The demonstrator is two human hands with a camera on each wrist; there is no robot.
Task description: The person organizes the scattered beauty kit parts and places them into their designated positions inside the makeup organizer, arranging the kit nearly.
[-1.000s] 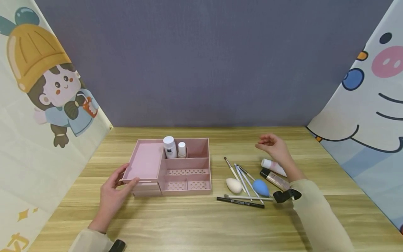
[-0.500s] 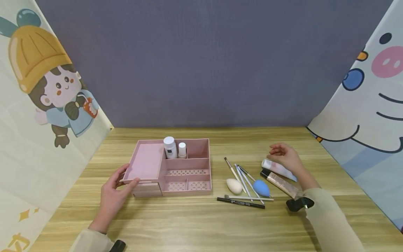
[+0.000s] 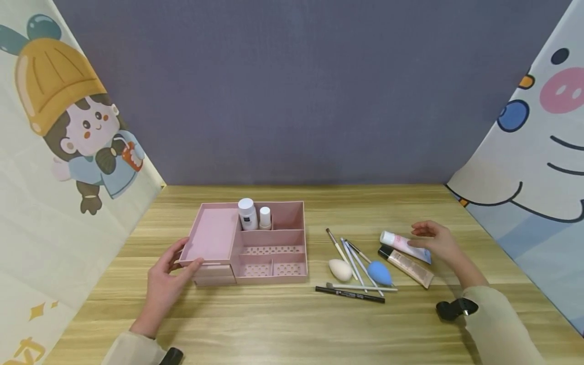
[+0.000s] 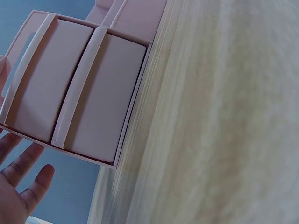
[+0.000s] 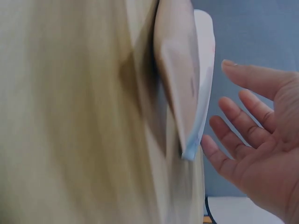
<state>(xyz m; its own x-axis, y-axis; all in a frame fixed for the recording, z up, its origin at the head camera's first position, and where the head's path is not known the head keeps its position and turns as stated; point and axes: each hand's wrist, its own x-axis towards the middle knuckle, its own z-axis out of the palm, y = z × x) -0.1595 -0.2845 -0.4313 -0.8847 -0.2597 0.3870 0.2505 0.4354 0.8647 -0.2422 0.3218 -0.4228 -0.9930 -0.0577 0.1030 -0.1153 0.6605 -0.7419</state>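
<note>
A pink makeup organizer [image 3: 274, 279] stands left of the middle, its two drawers [image 4: 100, 93] facing the front. My left hand [image 3: 166, 276] holds its front left corner, thumb on the front top edge and fingers at the left side. In the left wrist view several of those fingers [image 4: 28, 163] are spread beside the wall. My right hand [image 3: 440, 243] hovers over the right end of a white tube [image 3: 403, 244] with pink print. Its fingers are relaxed, with nothing held in the right wrist view. A beige foundation tube [image 3: 410, 267] with a black cap lies just in front.
A white bottle [image 3: 248, 215] and a smaller white-capped bottle [image 3: 265, 219] stand in the organizer's back compartment. Between organizer and tubes lie several makeup brushes [image 3: 335, 243], a cream sponge [image 3: 340, 270], a blue sponge [image 3: 379, 274] and a black pen [image 3: 350, 294].
My right hand has moved right and toward the front, from behind the white tube to over its right end. My left hand has stayed on the organizer.
</note>
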